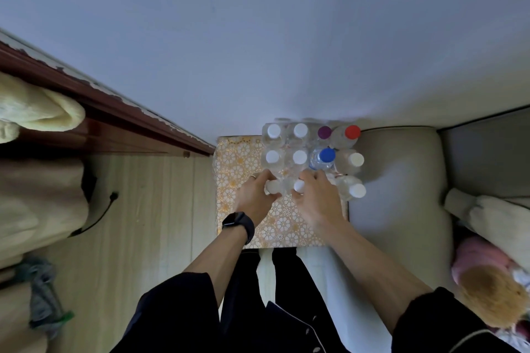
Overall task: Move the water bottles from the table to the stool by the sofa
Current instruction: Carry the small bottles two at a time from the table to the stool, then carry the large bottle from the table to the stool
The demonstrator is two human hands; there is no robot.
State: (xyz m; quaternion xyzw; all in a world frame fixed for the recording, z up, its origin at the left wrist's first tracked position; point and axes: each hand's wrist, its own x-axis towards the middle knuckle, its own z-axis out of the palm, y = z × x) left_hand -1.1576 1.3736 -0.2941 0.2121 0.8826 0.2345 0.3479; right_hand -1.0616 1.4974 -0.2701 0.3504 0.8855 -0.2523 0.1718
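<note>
A stool (229, 163) covered in gold floral cloth stands against the wall beside the sofa arm (401, 169). Several clear water bottles stand upright on its far half, most with white caps, one purple (324, 132), one red (352, 132), one blue (327, 155). My left hand (255, 195), with a black watch on the wrist, is closed around a white-capped bottle (272, 186) at the near row. My right hand (315, 195) grips another white-capped bottle (298, 186) beside it. Both bottles stand on the stool.
The grey sofa (481, 157) runs along the right, with a cushion (499, 215) and a plush toy (493, 295). A dark wooden frame (114, 112) with pale bedding sits at the left. A black cable (100, 215) lies on the wood floor.
</note>
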